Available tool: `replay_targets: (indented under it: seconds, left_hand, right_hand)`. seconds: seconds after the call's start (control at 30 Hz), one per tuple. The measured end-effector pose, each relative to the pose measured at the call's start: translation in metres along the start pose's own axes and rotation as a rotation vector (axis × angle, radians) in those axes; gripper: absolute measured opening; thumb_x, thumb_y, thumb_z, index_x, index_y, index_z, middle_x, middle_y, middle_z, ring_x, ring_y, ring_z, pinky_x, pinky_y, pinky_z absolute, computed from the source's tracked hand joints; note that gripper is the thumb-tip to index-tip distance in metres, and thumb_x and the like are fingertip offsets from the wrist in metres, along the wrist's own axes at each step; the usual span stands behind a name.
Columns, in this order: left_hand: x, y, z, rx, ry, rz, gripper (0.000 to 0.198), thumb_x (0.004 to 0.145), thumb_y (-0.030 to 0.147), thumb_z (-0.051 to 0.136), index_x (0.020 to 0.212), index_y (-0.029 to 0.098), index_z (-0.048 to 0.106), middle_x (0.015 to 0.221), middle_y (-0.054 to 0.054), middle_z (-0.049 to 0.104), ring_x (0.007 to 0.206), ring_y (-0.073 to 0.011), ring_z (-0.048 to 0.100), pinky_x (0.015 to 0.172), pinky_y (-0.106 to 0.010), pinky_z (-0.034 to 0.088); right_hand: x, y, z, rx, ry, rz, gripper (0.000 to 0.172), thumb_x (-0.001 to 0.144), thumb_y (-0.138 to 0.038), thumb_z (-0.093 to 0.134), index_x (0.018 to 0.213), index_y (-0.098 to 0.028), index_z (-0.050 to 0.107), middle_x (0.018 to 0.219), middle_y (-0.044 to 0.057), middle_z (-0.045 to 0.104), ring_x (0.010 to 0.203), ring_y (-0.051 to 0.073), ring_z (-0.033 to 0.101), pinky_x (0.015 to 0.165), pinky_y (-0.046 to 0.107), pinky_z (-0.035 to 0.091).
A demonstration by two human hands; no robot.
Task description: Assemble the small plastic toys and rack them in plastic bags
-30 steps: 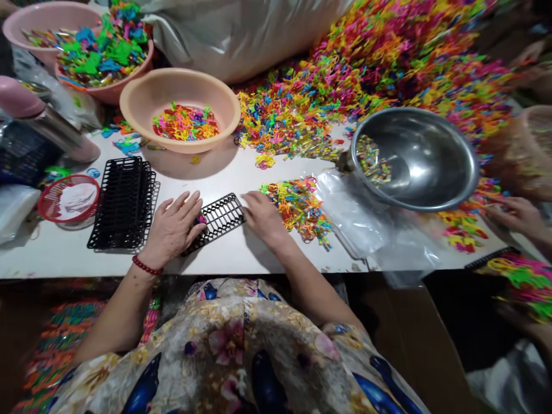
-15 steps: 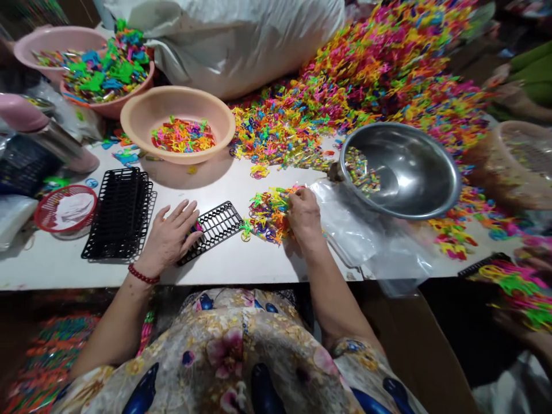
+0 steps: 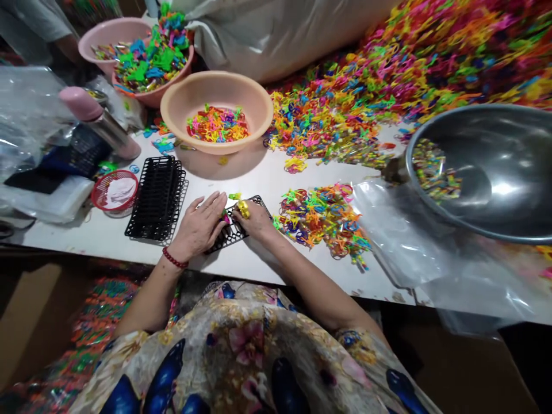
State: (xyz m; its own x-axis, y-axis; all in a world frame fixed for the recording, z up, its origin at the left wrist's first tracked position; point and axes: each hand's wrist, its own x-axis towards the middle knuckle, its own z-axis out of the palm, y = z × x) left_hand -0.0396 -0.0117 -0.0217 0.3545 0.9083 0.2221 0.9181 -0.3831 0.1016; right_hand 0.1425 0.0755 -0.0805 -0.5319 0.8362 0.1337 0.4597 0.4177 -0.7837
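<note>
My left hand [image 3: 199, 227], a red bead bracelet at its wrist, lies over the left part of a black plastic grid tray [image 3: 235, 233]. Its fingers are stretched out, and a bit of pink and green plastic [image 3: 225, 217] shows at their tips. Close beside it, my right hand [image 3: 257, 221] reaches over the tray with its fingers curled in a pinch. At these fingers a small yellow-green plastic piece [image 3: 235, 196] sticks out, its exact shape too small to make out. Something shiny and yellow shows on the knuckles. To the right lies a loose pile of colourful plastic pieces [image 3: 317, 215].
Stacked black grid trays [image 3: 155, 198] and a red basket [image 3: 98, 192] with white paper lie left. Behind are a peach basin [image 3: 172, 109] and a large heap of plastic pieces [image 3: 345, 109]. Clear bags [image 3: 401, 230] and a steel bowl [image 3: 483, 167] are at right.
My right hand has moved left from the small pile to the tray, bringing a yellow-green piece. My left hand stays over the tray. The view has shifted left.
</note>
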Motion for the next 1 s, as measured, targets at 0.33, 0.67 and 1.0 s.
replay_targets:
  seconds: [0.33,0.67,1.0]
  left_hand:
    - [0.0,-0.004,0.001,-0.022,0.011,0.034,0.07,0.101,0.035,0.041,0.161,0.013,0.013,0.159,-0.017,0.04,0.151,-0.0269,0.032,0.118,-0.045,0.031]
    - [0.005,-0.001,-0.012,0.007,-0.057,0.027,0.067,0.099,0.045,0.047,0.158,0.022,0.027,0.164,-0.016,0.029,0.141,-0.0337,0.045,0.107,-0.05,0.041]
    - [0.013,0.01,-0.005,0.005,-0.032,0.041,0.061,0.098,0.042,0.049,0.155,0.026,0.036,0.158,-0.012,0.042,0.149,-0.0351,0.034,0.114,-0.059,0.029]
  right_hand:
    - [0.013,0.01,0.01,-0.13,-0.166,-0.136,0.017,0.092,-0.009,0.05,0.09,-0.016,0.066,0.097,0.008,0.061,0.088,0.018,0.057,0.082,0.026,0.045]
    - [0.014,0.001,0.005,-0.211,-0.259,-0.145,0.026,0.094,-0.014,0.051,0.117,-0.017,0.063,0.106,0.007,0.059,0.095,0.019,0.057,0.086,0.028,0.045]
    - [0.014,0.008,0.019,-0.107,-0.215,-0.124,0.016,0.092,-0.008,0.049,0.097,-0.018,0.06,0.098,0.005,0.061,0.088,0.018,0.055,0.086,0.028,0.045]
